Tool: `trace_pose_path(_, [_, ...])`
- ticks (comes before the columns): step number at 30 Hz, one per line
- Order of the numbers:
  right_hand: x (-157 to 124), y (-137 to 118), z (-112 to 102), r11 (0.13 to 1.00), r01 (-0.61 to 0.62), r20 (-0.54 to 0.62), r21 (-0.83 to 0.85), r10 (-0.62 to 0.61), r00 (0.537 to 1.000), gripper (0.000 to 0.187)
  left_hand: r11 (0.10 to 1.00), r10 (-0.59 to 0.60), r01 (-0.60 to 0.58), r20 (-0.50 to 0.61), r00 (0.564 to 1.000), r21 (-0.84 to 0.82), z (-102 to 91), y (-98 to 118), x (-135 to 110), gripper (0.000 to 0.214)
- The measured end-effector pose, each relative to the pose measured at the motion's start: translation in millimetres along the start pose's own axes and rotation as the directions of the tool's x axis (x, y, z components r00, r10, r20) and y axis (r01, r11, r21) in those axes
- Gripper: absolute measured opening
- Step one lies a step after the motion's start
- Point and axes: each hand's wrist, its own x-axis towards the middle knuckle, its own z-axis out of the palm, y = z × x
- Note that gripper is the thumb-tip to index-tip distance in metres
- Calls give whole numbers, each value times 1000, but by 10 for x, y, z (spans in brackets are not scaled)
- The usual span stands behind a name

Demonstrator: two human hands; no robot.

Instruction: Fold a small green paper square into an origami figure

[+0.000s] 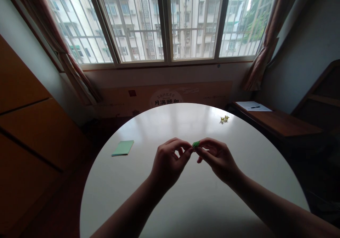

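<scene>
My left hand (170, 160) and my right hand (216, 156) meet above the middle of a round white table (191, 195). Both pinch a small folded green paper piece (196, 144) between fingertips and thumbs. Most of that piece is hidden by the fingers. A stack of green paper sheets (123, 148) lies flat on the table to the left of my left hand. Small yellow folded paper shapes (224, 118) sit on the table's far right part.
A wooden side shelf (278, 121) at the right carries a white sheet with a pen (253, 106). A brown cardboard panel (164, 96) leans under the barred window. Wooden cabinet fronts (29, 135) stand at the left. Curtains hang at both window ends.
</scene>
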Motion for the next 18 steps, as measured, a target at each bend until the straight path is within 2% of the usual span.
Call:
trace_pose_path(10, [-28, -32, 28, 1000, 11, 18, -13, -11, 1000, 17, 1000, -12, 12, 2, 1000, -22, 13, 42, -8, 6])
trace_pose_path(18, [-22, -45, 1, 998, 20, 6, -52, -20, 1000, 16, 997, 21, -21, 4, 1000, -72, 26, 18, -19, 15])
